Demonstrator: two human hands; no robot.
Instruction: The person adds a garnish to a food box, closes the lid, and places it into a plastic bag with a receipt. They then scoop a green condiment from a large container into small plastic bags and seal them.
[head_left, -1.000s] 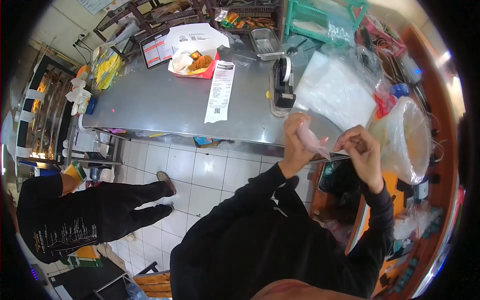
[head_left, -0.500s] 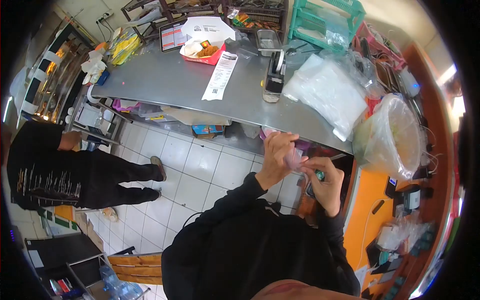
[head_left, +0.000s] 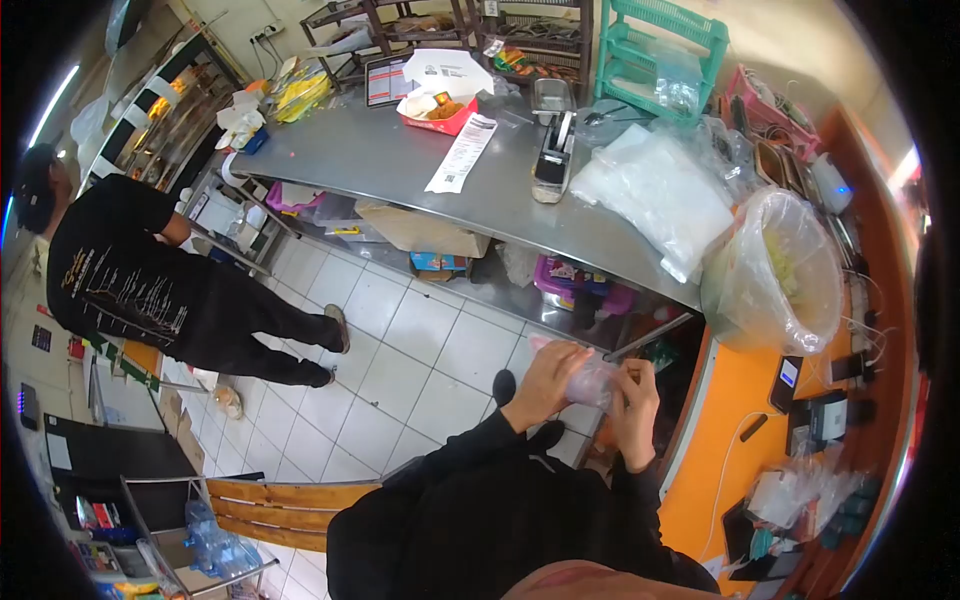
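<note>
Both hands were up in front of the chest, close together, over the white floor tiles [head_left: 400, 350] just short of the counter edge. The left hand [head_left: 548, 378] and the right hand [head_left: 634, 402] each pinched a small clear plastic bag [head_left: 591, 381], which was bunched between them. Fingers of both hands were curled in on the film, a narrow grip, not spread. The bag's long axis ran roughly left to right, from one hand across to the other, close to level; which end was the mouth could not be told, since the film was crumpled and partly covered by the fingers. What, if anything, sat inside was too blurred to say.

Ahead lay the steel counter [head_left: 400, 165]. On it: a long paper receipt [head_left: 461, 153], a red food box [head_left: 438, 112] with fried food and its white lid up, a tape dispenser [head_left: 552, 165], and a flat stack of clear bags [head_left: 655, 195]. At the counter's right end stood a large bin lined with a clear bag [head_left: 775, 275], beside the orange surface [head_left: 735, 400]. A green rack [head_left: 660, 45] stood behind the counter.

To the left, well apart, another person in a black shirt [head_left: 120, 275] stood facing the display case [head_left: 170, 110].
</note>
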